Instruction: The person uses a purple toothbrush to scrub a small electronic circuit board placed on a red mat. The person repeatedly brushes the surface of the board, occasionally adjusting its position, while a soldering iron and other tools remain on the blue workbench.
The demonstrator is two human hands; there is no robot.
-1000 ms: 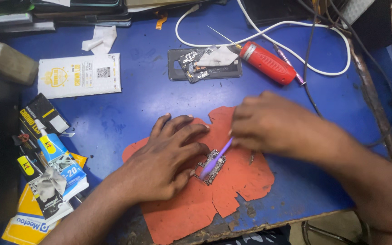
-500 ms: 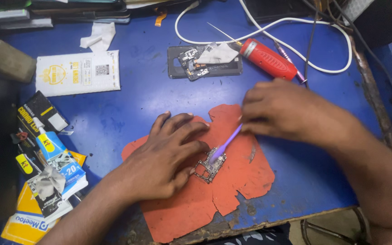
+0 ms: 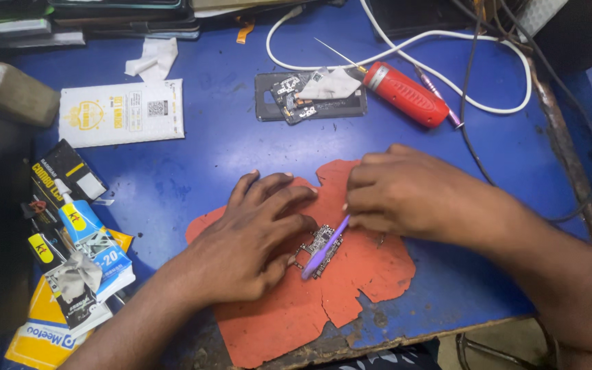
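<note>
— Two hands over the orange mat [image 3: 296,308]; what has changed since a moment ago?

— The right hand [image 3: 405,192] has dropped lower and closer to the left, so the purple tool [image 3: 323,248] now lies flatter across the small circuit board [image 3: 315,248]. The left hand [image 3: 255,240] has stayed put.

— How are the hands set?

— Right fingers are pinched closed round the tool's upper end. The left hand lies palm down, fingers loosely spread, thumb and fingertips pressing at the board's left edge.

— And the board?

— On the mat, between both hands, near the blue table [image 3: 207,164] front edge. A red tool [image 3: 405,94] and a dark phone frame [image 3: 310,96] lie well apart, farther back.
</note>
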